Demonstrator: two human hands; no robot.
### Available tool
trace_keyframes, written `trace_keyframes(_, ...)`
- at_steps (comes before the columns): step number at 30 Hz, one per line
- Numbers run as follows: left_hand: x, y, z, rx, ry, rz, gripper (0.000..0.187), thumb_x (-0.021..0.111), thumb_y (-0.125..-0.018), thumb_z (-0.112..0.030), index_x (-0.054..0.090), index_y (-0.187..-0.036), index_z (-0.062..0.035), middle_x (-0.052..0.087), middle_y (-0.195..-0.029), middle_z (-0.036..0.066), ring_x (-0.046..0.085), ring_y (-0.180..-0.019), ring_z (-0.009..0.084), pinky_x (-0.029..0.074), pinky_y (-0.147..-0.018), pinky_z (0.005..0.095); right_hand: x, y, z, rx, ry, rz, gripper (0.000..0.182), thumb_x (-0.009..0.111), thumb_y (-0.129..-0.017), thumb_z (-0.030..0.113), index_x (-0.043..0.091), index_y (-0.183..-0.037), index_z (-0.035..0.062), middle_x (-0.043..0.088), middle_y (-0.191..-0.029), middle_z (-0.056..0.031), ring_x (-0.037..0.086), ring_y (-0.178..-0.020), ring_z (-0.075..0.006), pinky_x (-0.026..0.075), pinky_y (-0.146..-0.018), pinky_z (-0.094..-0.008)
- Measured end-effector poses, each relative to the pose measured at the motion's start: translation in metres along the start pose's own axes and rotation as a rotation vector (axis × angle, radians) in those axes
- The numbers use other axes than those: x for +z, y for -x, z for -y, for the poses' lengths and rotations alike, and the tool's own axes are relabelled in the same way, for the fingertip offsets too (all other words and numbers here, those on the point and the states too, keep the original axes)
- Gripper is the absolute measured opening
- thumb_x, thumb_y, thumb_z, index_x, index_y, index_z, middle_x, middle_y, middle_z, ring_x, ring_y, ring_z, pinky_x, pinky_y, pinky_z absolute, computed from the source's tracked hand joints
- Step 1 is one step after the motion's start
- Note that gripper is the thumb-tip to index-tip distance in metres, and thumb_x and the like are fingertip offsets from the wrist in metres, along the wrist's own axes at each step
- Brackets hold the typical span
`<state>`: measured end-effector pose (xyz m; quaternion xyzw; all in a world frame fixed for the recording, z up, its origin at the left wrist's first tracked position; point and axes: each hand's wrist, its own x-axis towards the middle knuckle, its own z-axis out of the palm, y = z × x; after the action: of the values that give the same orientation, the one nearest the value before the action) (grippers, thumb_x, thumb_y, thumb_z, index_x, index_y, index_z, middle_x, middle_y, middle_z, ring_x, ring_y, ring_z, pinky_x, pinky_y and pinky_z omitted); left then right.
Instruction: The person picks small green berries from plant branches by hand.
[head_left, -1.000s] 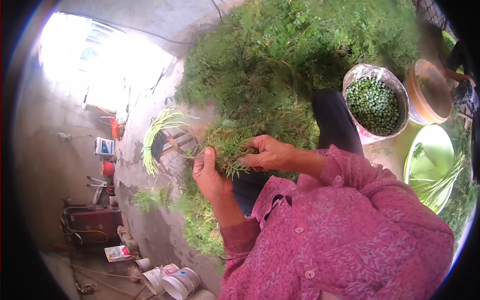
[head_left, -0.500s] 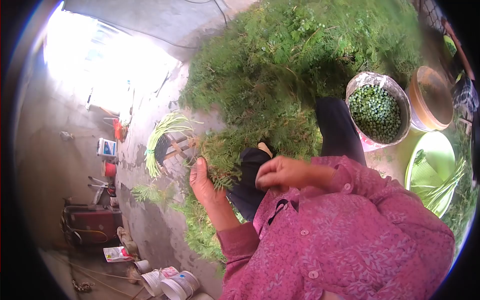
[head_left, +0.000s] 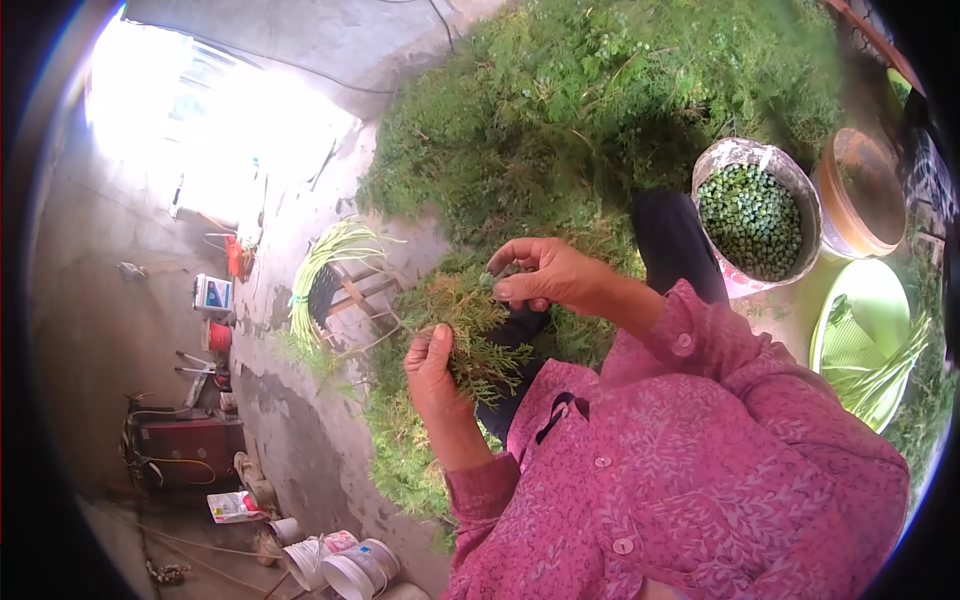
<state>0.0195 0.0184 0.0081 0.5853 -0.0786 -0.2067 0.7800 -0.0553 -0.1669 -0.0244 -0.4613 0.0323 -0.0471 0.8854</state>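
My left hand [head_left: 432, 368] is closed around a leafy evergreen sprig [head_left: 470, 335], its flat green and brownish fronds fanning out to the right. Just above the sprig, my right hand [head_left: 545, 275] has thumb and fingers pinched on a small bluish-green cone [head_left: 508, 272]. Its exact shape is partly covered by the fingers. On my right stands a whitish bucket [head_left: 708, 168] holding many small green cones [head_left: 752, 222]. A large heap of cut evergreen branches [head_left: 540, 130] spreads in front of my legs.
Beside the bucket are a brownish tub [head_left: 888, 190] and a bright green basin [head_left: 828, 330] with long green stalks. A bundle of pale green stalks [head_left: 318, 275] lies on a wooden-framed stool [head_left: 352, 298] to the left. White buckets [head_left: 355, 572] lie at lower left.
My right hand has risen from near my lap to the sprig's upper fronds and now pinches a cone. My left hand, still holding the sprig, has shifted slightly right.
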Motion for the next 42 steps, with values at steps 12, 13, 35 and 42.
trace_keyframes(12,0.004,-0.005,0.013,-0.035,0.069,-0.062,0.007,0.058,-0.082,-0.008,0.059,-0.085,-0.0015,0.063,-0.08,0.007,0.06,-0.065,0.014,0.05,-0.058,0.0265,0.022,0.008,-0.003,-0.2,0.139,-0.135,0.012,0.063,-0.076,0.011,0.06,-0.083,0.0027,0.055,-0.066,0.0009,0.049,-0.053,-0.0054,0.04,-0.047,-0.0199)
trace_keyframes(13,0.007,-0.006,0.013,-0.035,0.068,-0.063,0.007,0.058,-0.082,-0.008,0.059,-0.085,-0.0015,0.063,-0.08,0.007,0.06,-0.065,0.014,0.05,-0.058,0.0265,0.024,0.011,0.0,-0.2,0.138,-0.134,0.012,0.063,-0.076,0.011,0.06,-0.083,0.0027,0.055,-0.066,0.0009,0.049,-0.053,-0.0054,0.04,-0.047,-0.0199)
trace_keyframes(35,-0.023,-0.019,0.026,-0.195,1.176,0.656,0.018,0.046,-0.087,-0.017,0.051,-0.089,0.0006,0.042,-0.056,0.001,0.032,-0.04,0.0085,0.026,-0.039,0.0235,-0.256,0.188,0.038,-0.206,2.027,-1.293,0.032,0.058,-0.073,0.024,0.061,-0.097,0.0026,0.061,-0.092,-0.0176,0.058,-0.09,-0.0314,0.045,-0.079,-0.0373)
trace_keyframes(42,-0.054,-0.02,-0.004,0.081,0.467,-0.05,0.02,0.049,-0.086,-0.026,0.045,-0.072,-0.0131,0.033,-0.051,-0.004,0.028,-0.039,0.0072,0.023,-0.034,0.0227,-0.209,0.161,0.051,-0.092,1.376,-1.346,0.026,0.058,-0.071,0.027,0.064,-0.083,0.0054,0.063,-0.076,-0.0152,0.062,-0.072,-0.0295,0.047,-0.069,-0.0359)
